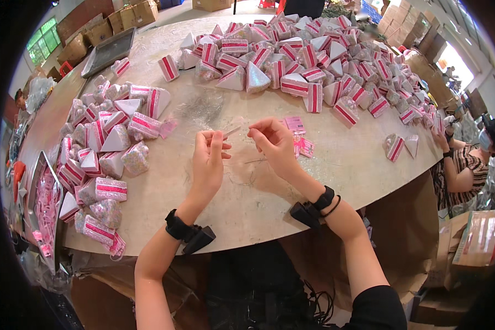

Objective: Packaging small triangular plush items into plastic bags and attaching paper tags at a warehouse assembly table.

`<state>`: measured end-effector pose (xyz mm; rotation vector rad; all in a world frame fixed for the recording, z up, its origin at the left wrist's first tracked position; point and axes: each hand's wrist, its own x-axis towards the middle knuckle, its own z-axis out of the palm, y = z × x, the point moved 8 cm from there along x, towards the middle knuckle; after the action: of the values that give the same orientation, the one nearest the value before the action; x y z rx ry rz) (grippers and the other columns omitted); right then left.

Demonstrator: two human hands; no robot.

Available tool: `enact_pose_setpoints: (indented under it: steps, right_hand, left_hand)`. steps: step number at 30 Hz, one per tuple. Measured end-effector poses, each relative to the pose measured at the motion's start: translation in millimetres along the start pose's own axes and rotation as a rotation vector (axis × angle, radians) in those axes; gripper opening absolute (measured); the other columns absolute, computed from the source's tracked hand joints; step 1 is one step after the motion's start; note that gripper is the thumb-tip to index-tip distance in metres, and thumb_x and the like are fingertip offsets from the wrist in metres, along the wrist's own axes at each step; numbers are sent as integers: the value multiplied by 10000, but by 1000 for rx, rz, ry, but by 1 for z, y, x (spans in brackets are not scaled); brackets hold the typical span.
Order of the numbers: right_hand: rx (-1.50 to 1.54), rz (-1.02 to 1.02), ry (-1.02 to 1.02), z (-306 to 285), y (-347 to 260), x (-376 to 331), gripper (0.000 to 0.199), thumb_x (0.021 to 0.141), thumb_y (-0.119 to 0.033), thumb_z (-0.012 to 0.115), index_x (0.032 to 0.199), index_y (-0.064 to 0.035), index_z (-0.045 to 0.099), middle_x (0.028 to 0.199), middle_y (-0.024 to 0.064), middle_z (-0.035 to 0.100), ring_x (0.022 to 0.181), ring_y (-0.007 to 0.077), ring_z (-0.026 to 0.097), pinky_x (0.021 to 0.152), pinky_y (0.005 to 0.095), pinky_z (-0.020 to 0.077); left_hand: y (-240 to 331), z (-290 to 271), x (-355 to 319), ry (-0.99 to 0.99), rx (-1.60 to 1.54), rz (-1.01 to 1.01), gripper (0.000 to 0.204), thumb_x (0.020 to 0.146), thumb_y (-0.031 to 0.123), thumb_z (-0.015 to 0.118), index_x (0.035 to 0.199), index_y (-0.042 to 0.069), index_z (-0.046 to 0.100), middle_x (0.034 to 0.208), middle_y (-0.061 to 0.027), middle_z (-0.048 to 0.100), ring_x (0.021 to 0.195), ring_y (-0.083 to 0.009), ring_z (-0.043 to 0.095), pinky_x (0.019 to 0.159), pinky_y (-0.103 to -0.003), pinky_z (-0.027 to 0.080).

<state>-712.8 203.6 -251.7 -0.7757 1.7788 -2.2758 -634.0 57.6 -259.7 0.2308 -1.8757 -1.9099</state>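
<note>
Above the middle of the table my left hand (208, 162) pinches a thin whitish strip (232, 131) between thumb and fingers. The strip points toward my right hand (275, 146), whose fingertips are pressed together a short gap away. Whatever the right fingers hold, if anything, is too small to make out. Pink printed cards (295, 125) lie on the table just beyond and beside the right hand. Left of my hands is a pile of glittery cake-slice-shaped pieces (111, 188), white with pink bands. One pink tag (168, 128) sticks out at that pile's edge.
A much larger heap of the same cake-slice pieces (294, 85) covers the table's far side. Clear crumpled plastic (201, 107) lies beyond my left hand. A tray of pink tags (48, 206) stands at the left edge. At the right, a person (462, 170) reaches toward the heap.
</note>
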Motion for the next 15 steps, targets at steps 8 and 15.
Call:
enact_pose_setpoints:
  steps: [8, 15]
  right_hand:
    - [-185, -324, 25, 4, -19, -15, 79, 872, -15, 640, 943, -46, 621, 818, -2, 605, 634, 27, 494, 548, 198, 374]
    - [-441, -165, 42, 4, -9, -8, 63, 902, -26, 619, 963, -24, 602, 771, -35, 552, 629, 2, 449, 547, 181, 369]
  left_hand:
    - [6, -9, -1, 67, 50, 92, 364, 1041, 372, 367, 1036, 12, 424, 996, -106, 557, 856, -145, 599, 708, -277, 540]
    - [16, -2, -7, 21, 312, 214, 226, 998, 229, 473, 1029, 6, 456, 960, -113, 509, 796, -174, 575, 715, -292, 535]
